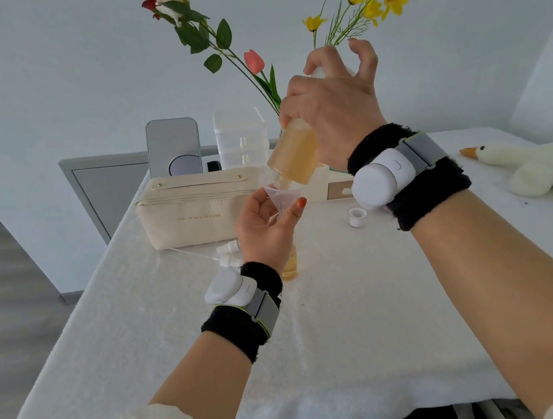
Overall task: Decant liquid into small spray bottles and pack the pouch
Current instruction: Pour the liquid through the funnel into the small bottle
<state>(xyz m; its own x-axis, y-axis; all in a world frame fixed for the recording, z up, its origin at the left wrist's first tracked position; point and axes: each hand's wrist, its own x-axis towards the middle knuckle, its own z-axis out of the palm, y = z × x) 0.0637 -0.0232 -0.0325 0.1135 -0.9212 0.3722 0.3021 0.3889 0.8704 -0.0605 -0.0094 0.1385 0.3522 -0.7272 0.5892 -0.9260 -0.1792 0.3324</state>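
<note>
My right hand (335, 106) grips a large bottle of amber liquid (294, 154), tipped neck-down over a small clear funnel (279, 197). My left hand (263, 226) pinches that funnel, which sits above a small bottle (290, 266) holding some amber liquid; my hand hides most of that bottle. A cream pouch (196, 211) stands closed on the table behind my left hand. Spray pump heads (228, 252) with thin tubes lie in front of the pouch. A white cap (357, 215) rests on the table to the right.
The table wears a white fluffy cloth (335, 340). Behind the pouch stand a mirror (173, 147), a clear drawer box (241, 137) and artificial flowers (365, 2). A plush goose (532, 168) lies at the right edge. A small card box (338, 190) sits under my right wrist.
</note>
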